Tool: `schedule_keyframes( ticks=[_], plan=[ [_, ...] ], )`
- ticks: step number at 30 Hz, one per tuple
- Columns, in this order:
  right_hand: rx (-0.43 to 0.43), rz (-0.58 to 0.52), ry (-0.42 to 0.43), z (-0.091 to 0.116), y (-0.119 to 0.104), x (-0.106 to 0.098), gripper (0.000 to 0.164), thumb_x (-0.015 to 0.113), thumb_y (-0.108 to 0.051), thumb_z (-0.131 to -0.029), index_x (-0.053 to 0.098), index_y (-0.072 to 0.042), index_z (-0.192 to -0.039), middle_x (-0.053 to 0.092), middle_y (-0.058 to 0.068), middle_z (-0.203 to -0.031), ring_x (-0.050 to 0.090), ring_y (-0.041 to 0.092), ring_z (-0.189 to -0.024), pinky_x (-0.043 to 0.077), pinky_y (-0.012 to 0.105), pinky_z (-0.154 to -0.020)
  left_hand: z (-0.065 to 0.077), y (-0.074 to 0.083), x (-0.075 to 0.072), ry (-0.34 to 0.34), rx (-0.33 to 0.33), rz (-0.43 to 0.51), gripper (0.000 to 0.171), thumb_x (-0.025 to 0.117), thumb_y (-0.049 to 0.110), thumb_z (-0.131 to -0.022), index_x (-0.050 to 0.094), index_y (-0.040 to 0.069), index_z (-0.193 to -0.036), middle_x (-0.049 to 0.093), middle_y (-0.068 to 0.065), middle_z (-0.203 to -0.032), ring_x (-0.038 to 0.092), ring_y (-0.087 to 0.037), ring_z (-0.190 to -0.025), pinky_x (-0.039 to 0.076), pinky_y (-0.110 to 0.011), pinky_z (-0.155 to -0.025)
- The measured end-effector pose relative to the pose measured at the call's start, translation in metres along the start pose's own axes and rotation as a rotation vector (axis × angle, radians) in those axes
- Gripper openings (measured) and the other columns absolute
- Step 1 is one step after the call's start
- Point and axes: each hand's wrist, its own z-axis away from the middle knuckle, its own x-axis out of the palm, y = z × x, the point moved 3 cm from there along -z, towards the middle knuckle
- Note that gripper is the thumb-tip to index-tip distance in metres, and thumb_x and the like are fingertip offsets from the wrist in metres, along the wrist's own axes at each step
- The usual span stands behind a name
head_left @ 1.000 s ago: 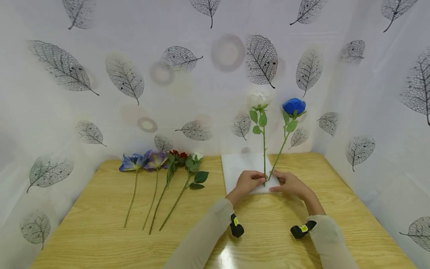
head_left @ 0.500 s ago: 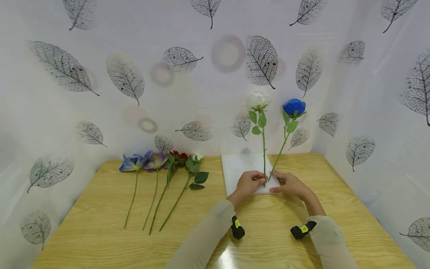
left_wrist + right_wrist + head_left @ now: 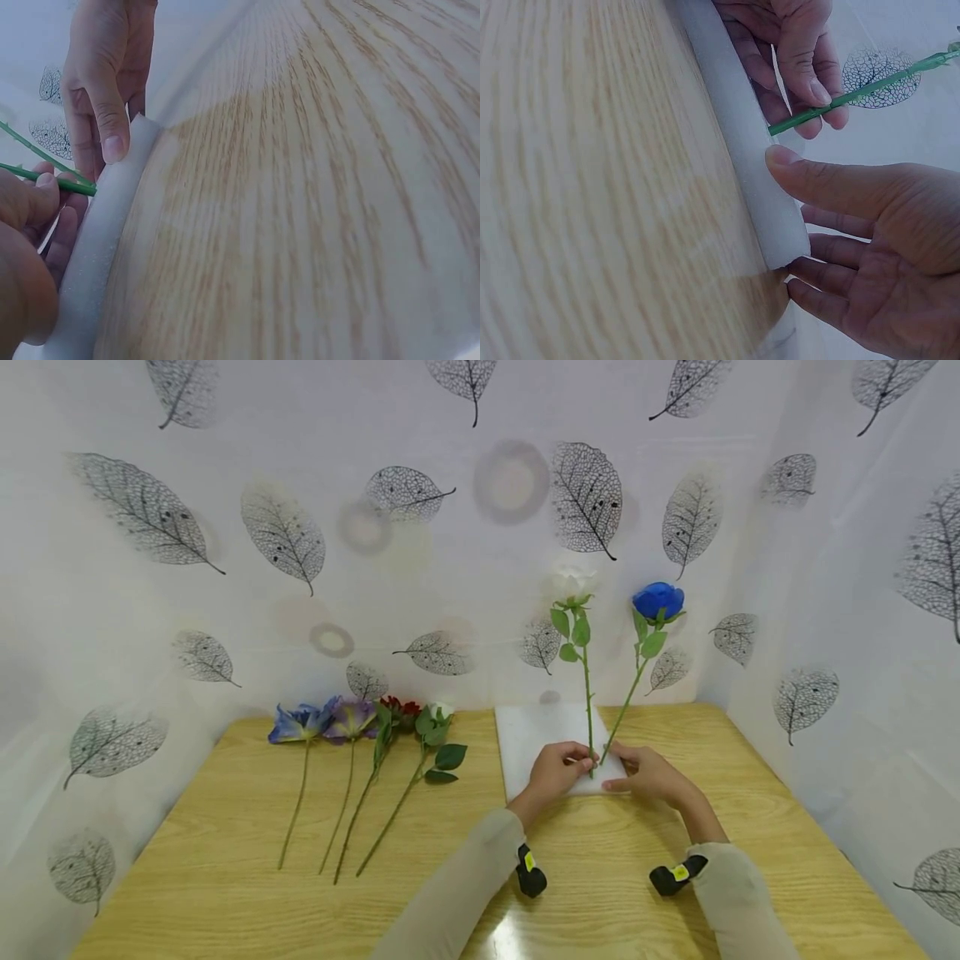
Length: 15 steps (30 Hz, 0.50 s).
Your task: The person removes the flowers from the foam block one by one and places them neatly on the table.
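White rose: upright, the white rose [image 3: 587, 670] stands above the white foam slab [image 3: 532, 735], toward the slab's 4 o'clock side in the head view, with 12 o'clock pointing away from the person.
Left grip: the left hand [image 3: 557, 770] pinches the white rose low on its green stem, between thumb and fingers.
Right grip: the right hand [image 3: 654, 774] holds no flower; its extended thumb and fingers rest about the slab's 4 o'clock corner.
Stem tip: the cut end shows in both wrist views, at the slab's near edge; whether it touches cannot be told.
Likely trouble: pinched so low, the tall, top-heavy rose could tip or twist; pushing it at a slant might bend the stem.
Edge risk: so near the rim, a hard push could tear the foam or slide the slab over the wooden surface [image 3: 585, 877].
Neighbour risk: knuckles could knock the blue rose [image 3: 653, 645], just to the 2 o'clock side.
White rose's axis: nearly vertical, bloom leaning slightly toward 11 o'clock, tip toward 5.
Blue rose's axis: tilted, bloom toward 1 o'clock, base toward 7.
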Motion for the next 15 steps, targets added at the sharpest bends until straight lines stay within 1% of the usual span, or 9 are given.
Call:
schedule_keyframes(
  ticks=[4, 8, 11, 15],
  plan=[
    [0.006, 0.008, 0.003, 0.0012, -0.0019, -0.0002, 0.083, 0.079, -0.020, -0.091, 0.033, 0.012, -0.152, 0.029, 0.033, -0.158, 0.032, 0.052, -0.145, 0.034, 0.061, -0.117, 0.0003, -0.0021, 0.0004, -0.002, 0.028, 0.033, 0.010, 0.070, 0.007, -0.095, 0.079, 0.005, -0.099, 0.078, -0.008, -0.096, 0.061, 0.003, -0.075, 0.051, -0.014, -0.070],
    [0.001, 0.017, 0.004, 0.0008, -0.0014, -0.0005, 0.083, 0.079, -0.022, -0.091, 0.034, 0.010, -0.152, 0.029, 0.033, -0.158, 0.033, 0.052, -0.145, 0.034, 0.062, -0.117, -0.0006, -0.0044, 0.0012, -0.004, 0.030, 0.110, 0.011, 0.068, 0.004, -0.096, 0.078, 0.003, -0.100, 0.077, -0.010, -0.098, 0.063, 0.000, -0.074, 0.053, -0.014, -0.067],
    [-0.002, 0.018, 0.004, 0.0005, -0.0004, -0.0004, 0.083, 0.079, -0.022, -0.091, 0.035, 0.010, -0.152, 0.030, 0.033, -0.158, 0.032, 0.051, -0.145, 0.034, 0.061, -0.117, -0.0012, -0.0054, 0.0012, 0.004, 0.042, 0.162, 0.011, 0.067, 0.003, -0.096, 0.078, 0.001, -0.100, 0.076, -0.013, -0.098, 0.069, -0.010, -0.076, 0.057, -0.018, -0.067],
    [-0.001, 0.015, 0.005, 0.0009, 0.0007, -0.0004, 0.083, 0.080, -0.022, -0.090, 0.035, 0.011, -0.152, 0.030, 0.033, -0.158, 0.032, 0.051, -0.145, 0.033, 0.061, -0.117, 0.0000, -0.0053, 0.0006, 0.019, 0.066, 0.208, 0.011, 0.066, 0.001, -0.097, 0.076, -0.002, -0.100, 0.076, -0.018, -0.101, 0.073, -0.027, -0.086, 0.063, -0.034, -0.072]
  ],
)
